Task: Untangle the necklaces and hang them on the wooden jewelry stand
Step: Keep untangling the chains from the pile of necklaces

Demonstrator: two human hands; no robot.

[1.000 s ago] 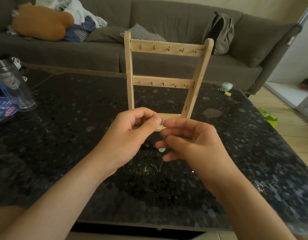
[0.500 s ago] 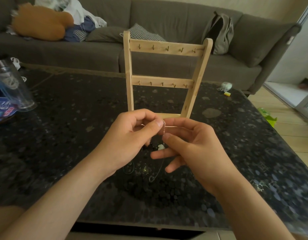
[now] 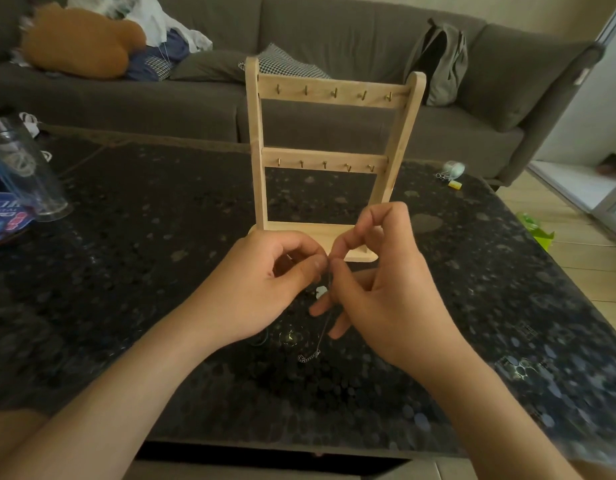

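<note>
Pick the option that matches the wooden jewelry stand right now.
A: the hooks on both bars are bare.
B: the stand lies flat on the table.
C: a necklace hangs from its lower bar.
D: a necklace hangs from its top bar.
A: the wooden jewelry stand is upright with every hook bare, while the left hand and right hand pinch a thin necklace chain in front of its base.

A clear tumbler and blue packet are being carried at the table's left edge; a backpack and plush toy are being supported by the sofa.
</note>
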